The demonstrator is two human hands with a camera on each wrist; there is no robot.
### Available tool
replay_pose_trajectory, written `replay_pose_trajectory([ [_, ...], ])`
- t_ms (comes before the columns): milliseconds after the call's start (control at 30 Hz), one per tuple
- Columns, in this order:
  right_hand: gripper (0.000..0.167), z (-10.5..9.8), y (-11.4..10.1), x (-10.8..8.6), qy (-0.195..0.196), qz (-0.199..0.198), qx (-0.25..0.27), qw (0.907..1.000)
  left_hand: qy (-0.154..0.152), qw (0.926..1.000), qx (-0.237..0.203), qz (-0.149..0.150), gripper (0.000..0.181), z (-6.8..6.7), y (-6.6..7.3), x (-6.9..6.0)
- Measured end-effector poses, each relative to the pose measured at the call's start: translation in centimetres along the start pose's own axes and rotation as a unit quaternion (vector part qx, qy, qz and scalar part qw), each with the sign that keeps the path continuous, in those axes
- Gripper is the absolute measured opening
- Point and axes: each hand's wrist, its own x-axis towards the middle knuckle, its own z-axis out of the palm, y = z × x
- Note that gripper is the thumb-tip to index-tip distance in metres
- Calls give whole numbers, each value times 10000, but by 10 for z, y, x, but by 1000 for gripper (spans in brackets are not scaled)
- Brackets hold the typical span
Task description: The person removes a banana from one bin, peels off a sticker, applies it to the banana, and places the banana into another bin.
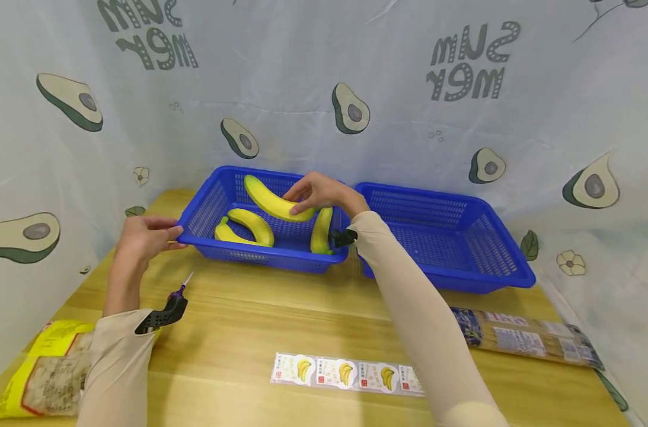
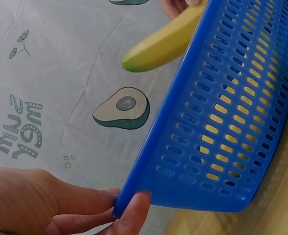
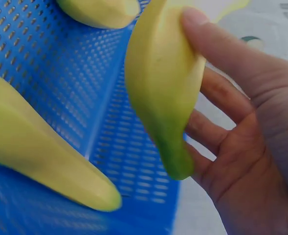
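My right hand [image 1: 324, 193] grips a yellow banana [image 1: 273, 200] above the left blue basket [image 1: 270, 255], thumb on one side and fingers behind. In the right wrist view the held banana [image 3: 163, 88] shows its green stem end near the palm. My left hand [image 1: 147, 237] pinches the left basket's near-left corner; the left wrist view shows thumb and fingers [image 2: 134, 213] on either side of the rim. Inside that basket, two bananas [image 1: 257, 225] lie toward the left, and another banana [image 1: 321, 231] lies at the right end, partly covered by my right wrist.
A second blue basket [image 1: 446, 273] stands to the right, with nothing seen in it. Banana stickers [image 1: 345, 373] lie in a strip at the front. A yellow bag [image 1: 57, 373] is at left, and a long noodle-like package [image 1: 526, 337] at right. A patterned curtain [image 1: 302, 77] hangs behind.
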Motion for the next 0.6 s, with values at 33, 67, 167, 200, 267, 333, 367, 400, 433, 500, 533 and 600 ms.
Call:
replay_pose_trajectory([
  [33, 40, -2, -2, -5, 21, -62, 16, 10000, -16, 10000, -12, 11, 49, 0, -1, 0],
  [67, 39, -4, -4, -9, 22, -133, 35, 9999, -34, 10000, -30, 15, 50, 1, -2, -1],
  [167, 37, -6, -10, -20, -50, -286, 132, 9995, -74, 10000, -9, 6, 51, -2, -6, -2],
  [200, 36, -7, -11, -24, -76, -334, 180, 9992, -90, 10000, 6, -9, 51, -4, -7, -2],
  [267, 35, -7, -14, -33, -131, -428, 284, 9986, -100, 9999, 24, -6, 51, -6, -9, -3],
  [333, 34, -6, -14, -42, -149, -540, 402, 9976, -115, 9999, 55, 14, 52, -8, -10, -4],
  [367, 33, -5, -14, -47, -150, -605, 461, 9970, -135, 9999, 59, 5, 52, -8, -10, -4],
  [400, 33, -4, -13, -53, -143, -658, 531, 9963, -158, 9999, 61, -4, 53, -8, -9, -4],
  [433, 32, -3, -12, -58, -132, -688, 601, 9957, -181, 9998, 75, -12, 53, -8, -9, -4],
  [500, 31, -1, -10, -68, -77, -738, 741, 9945, -233, 9997, 67, -45, 54, -7, -7, -3],
  [533, 29, 0, -9, -73, -47, -752, 825, 9937, -244, 9997, 64, -45, 54, -7, -6, -2],
  [600, 27, 3, -10, -82, 32, -770, 995, 9921, -227, 9997, 78, 14, 54, -7, -4, -1],
])
